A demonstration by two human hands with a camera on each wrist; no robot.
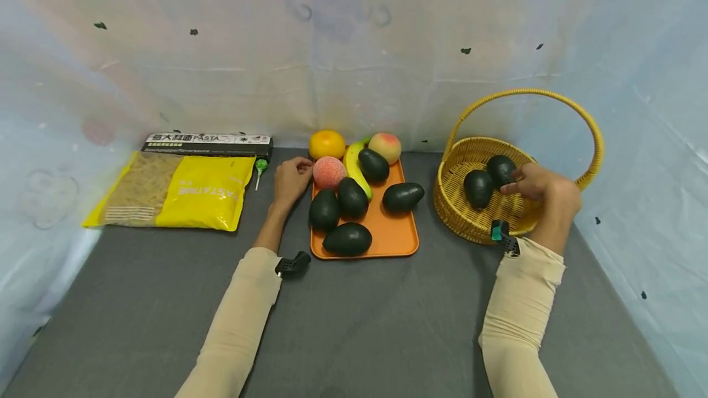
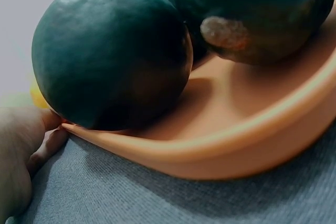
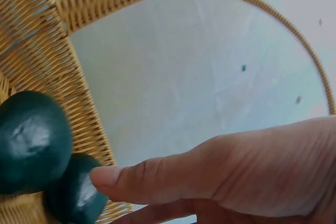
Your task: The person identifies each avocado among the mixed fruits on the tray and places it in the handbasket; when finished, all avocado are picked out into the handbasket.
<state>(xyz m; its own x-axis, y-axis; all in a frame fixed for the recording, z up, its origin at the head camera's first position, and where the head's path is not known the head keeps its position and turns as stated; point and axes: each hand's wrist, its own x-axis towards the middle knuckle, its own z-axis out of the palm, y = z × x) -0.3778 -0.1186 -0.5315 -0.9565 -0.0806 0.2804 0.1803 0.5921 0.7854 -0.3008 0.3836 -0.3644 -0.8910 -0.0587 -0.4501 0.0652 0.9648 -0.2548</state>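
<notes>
My right hand [image 1: 544, 188] reaches into a yellow wicker basket [image 1: 456, 218]. Its thumb and fingers hold a dark green avocado [image 1: 501, 170] by its right side; the right wrist view shows the thumb against that avocado [image 3: 76, 190], the other fingertips mostly hidden. A second avocado [image 1: 478, 188] lies beside it in the basket. At the left edge of an orange tray [image 1: 395, 235], my left hand [image 1: 291, 182] pinches the rim, next to a pinkish-red round fruit [image 1: 329, 172]. Several avocados [image 1: 347, 239] lie on the tray with a banana [image 1: 356, 167].
An orange [image 1: 327, 144] and a peach [image 1: 385, 147] sit at the tray's back. To the left lie a yellow pasta bag [image 1: 204, 192], a black pasta box [image 1: 210, 143] and a green lollipop [image 1: 261, 167]. The basket's tall handle [image 1: 531, 92] arches over its opening.
</notes>
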